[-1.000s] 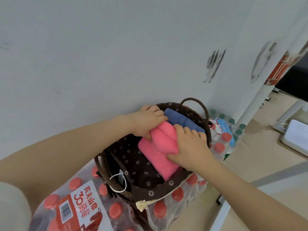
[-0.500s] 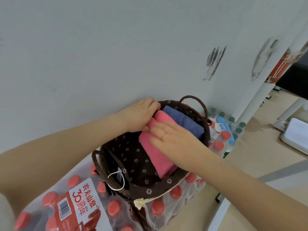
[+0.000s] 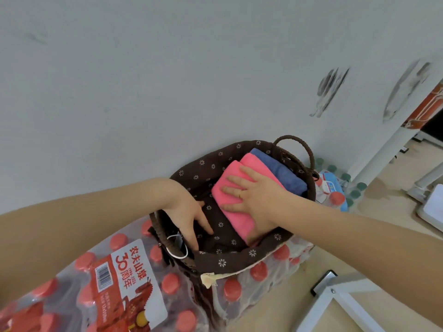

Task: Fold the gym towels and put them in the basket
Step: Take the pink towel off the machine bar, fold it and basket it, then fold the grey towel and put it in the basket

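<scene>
A grey wall (image 3: pixel 167 80) stands behind everything. Below it lie packs of water bottles (image 3: pixel 124 283) with red caps, and the brown basket (image 3: pixel 239 259) with flower lining sits on top of them. Inside, against the far side, a folded blue towel (image 3: pixel 285 174) lies beside a folded pink towel (image 3: pixel 230 190); they are touching. The right hand (image 3: pixel 259 197) presses flat on the pink one with straight, spread fingers. The left hand (image 3: pixel 189 216) reaches into the free part of the basket, fingers straight, holding nothing. The towels look soft and light, so I think they unfold easily; better to hold them at the folded edge.
</scene>
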